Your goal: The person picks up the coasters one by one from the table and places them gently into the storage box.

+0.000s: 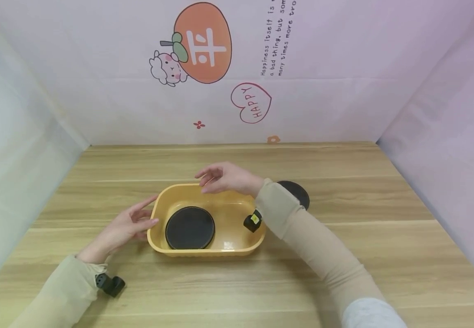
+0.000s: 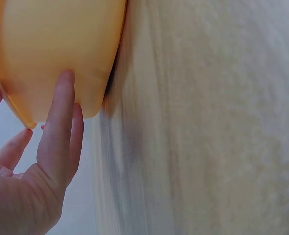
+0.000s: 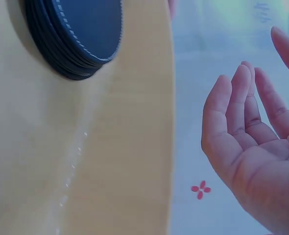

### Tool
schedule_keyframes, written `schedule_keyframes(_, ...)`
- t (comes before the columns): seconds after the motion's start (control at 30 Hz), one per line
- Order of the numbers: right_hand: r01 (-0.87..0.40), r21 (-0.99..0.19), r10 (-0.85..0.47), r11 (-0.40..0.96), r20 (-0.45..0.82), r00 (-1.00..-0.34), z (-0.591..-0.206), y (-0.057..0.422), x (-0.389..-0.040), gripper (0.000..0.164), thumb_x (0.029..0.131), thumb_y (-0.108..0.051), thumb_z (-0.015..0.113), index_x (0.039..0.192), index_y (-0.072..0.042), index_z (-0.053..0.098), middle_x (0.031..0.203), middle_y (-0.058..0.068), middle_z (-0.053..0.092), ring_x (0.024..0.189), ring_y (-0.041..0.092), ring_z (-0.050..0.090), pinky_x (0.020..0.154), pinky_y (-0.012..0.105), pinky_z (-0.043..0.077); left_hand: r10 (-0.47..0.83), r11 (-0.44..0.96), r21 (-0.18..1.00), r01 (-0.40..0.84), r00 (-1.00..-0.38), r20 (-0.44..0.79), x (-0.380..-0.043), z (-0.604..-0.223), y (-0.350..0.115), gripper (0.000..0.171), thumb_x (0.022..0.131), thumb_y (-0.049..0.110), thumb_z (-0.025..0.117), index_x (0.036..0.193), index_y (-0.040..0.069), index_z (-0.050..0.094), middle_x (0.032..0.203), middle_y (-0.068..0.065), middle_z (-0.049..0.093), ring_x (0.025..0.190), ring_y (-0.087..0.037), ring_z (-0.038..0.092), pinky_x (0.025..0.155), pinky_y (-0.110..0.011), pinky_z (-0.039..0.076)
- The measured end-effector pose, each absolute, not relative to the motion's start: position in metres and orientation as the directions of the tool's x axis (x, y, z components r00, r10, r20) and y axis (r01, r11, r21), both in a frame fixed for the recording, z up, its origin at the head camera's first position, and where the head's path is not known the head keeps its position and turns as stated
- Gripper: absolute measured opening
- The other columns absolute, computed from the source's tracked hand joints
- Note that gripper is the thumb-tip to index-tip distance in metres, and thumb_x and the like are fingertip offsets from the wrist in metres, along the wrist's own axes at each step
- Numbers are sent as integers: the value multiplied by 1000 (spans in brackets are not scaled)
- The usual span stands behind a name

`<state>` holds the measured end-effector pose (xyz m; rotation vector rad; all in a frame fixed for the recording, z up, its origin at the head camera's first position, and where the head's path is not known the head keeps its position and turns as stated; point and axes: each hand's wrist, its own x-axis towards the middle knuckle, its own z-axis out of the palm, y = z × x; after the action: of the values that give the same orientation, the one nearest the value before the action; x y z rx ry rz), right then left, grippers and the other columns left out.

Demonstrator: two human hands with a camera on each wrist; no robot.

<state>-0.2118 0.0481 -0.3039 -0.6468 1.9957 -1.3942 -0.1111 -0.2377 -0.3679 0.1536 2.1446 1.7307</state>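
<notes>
A yellow plastic bin [image 1: 237, 250] sits on the table, seen from outside in the left wrist view. My left hand [image 1: 126, 225] holds its left end, thumb over the rim and fingers against the outer wall. At the bin's left inside lies a stack of round black coasters [image 1: 190, 228]; the right wrist view shows several layers with pale stitching [image 3: 88, 29]. My right hand [image 1: 229, 177] hovers by the far rim, fingers loosely bent and holding nothing. Another round black coaster [image 1: 296, 193] lies right of the bin, partly hidden by the right forearm.
The wood-grain table [image 1: 220, 291] is bounded by a printed white backdrop [image 1: 323, 105] at the back and pale cloth walls at both sides. The right forearm [image 1: 323, 250] crosses over the bin's right end, and black wrist cameras sit on both sleeves.
</notes>
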Motion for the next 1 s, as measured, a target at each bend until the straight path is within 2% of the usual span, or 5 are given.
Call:
schedule_keyframes(0.07,-46,-949,-687,311,-191,-701,-302,54,-212,46,84,-1,68,128,-1,55,117,19,60,100,17,60,91,30,53,325,230,962,-145,-921,-216,-111,-367,-237,74,94,8,57,152,6,11,132,-36,39,96,-15,63,79,-39,58)
schedule_keyframes(0.17,-55,-954,-691,294,-172,-702,-300,63,-213,45,85,0,67,128,0,55,121,25,56,99,17,59,92,31,52,325,230,962,-146,-921,-217,-111,-366,-237,74,94,9,57,152,6,11,132,-35,41,96,-15,63,78,-38,58)
schedule_keyframes(0.57,-123,-936,-665,329,-138,-734,-298,104,-212,43,85,1,65,126,4,54,114,23,60,97,15,59,90,31,52,318,235,961,-146,-923,-218,-110,-365,-236,75,93,8,58,152,6,11,133,-36,39,95,-14,63,79,-38,58)
schedule_keyframes(0.73,-80,-932,-629,354,-174,-758,-303,124,-214,44,86,0,64,128,4,52,111,18,61,96,13,59,88,28,52,315,230,962,-149,-924,-218,-109,-366,-236,75,93,8,58,152,6,12,133,-36,40,95,-13,63,79,-38,58)
schedule_keyframes(1.0,-37,-932,-587,362,-197,-786,-316,152,-218,47,87,-1,62,131,8,48,116,24,59,90,9,61,83,24,51,320,211,964,-160,-921,-223,-109,-366,-236,76,93,9,58,152,6,11,131,-33,42,95,-12,63,79,-37,57)
